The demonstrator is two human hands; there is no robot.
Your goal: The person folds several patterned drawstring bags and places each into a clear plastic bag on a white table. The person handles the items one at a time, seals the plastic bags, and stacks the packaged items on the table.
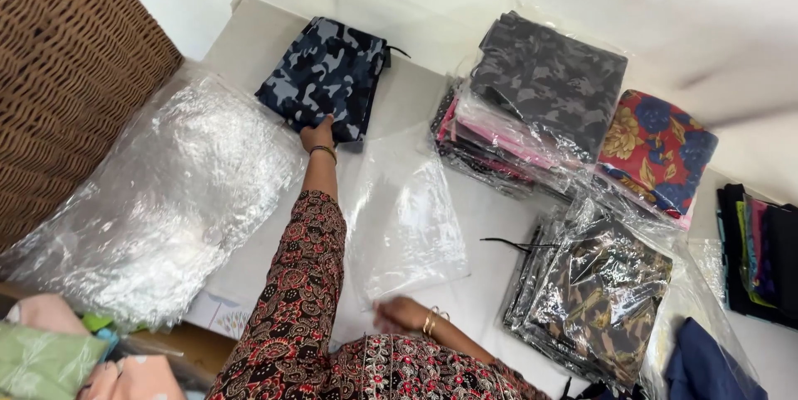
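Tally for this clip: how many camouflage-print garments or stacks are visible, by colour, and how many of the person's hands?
Blue camouflage garment, under the left hand: 1
Grey camouflage bagged stack: 1
Brown camouflage bagged stack: 1
Hands, counting the right hand at the clear bag: 2
Total: 5

Garment packing room or small clothing stockroom. White table [416, 93] bearing stacks of bagged folded clothes [540, 109]; loose clear bags [158, 192] at its left; wicker panel [58, 59] beyond those.

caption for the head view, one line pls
Left hand on folded blue camouflage garment; right hand at clear plastic bag.
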